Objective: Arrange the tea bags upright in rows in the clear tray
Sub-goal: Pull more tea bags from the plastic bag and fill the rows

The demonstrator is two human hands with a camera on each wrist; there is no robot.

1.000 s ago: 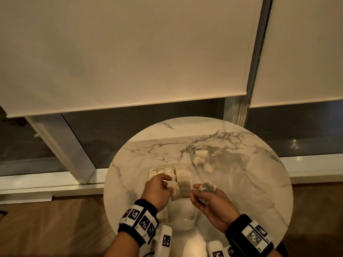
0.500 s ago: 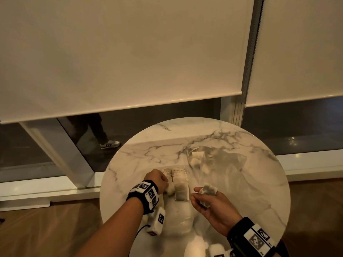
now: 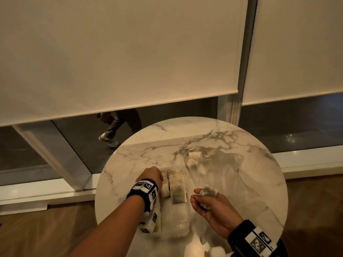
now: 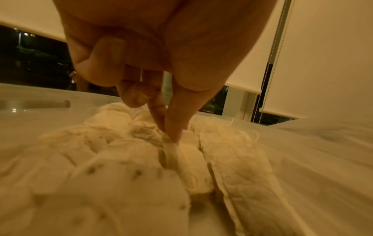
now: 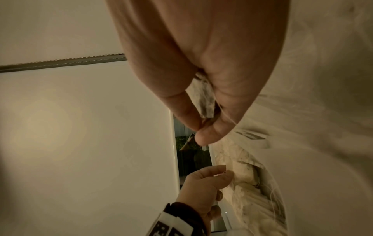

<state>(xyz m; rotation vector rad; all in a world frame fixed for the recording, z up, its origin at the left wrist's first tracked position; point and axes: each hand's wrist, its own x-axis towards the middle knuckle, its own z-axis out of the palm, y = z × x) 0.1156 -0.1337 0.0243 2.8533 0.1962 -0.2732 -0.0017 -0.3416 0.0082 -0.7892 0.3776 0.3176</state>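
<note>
A clear tray [image 3: 182, 226] sits on the round marble table and holds rows of upright white tea bags [image 3: 177, 188]. My left hand [image 3: 157, 176] reaches into the left row. In the left wrist view, the left hand [image 4: 171, 135] pinches the top edge of one tea bag [image 4: 171, 148] between thumb and forefinger, among the other bags. My right hand [image 3: 202, 196] hovers palm-up to the right of the tray and pinches a loose tea bag [image 3: 208, 193]. The right wrist view shows that tea bag [image 5: 203, 100] between the thumb and fingers of the right hand [image 5: 201, 126].
A crumpled clear plastic bag [image 3: 219, 164] with a few more tea bags [image 3: 192, 160] lies behind and to the right of the tray. The table edge [image 3: 98, 201] curves close on the left. Window blinds hang behind, and a person's legs [image 3: 115, 130] show through the glass.
My left arm has stretched forward and its hand has gone down into the tray's left row. The right hand has kept its tea bag, nearly still. A person's legs appeared beyond the window.
</note>
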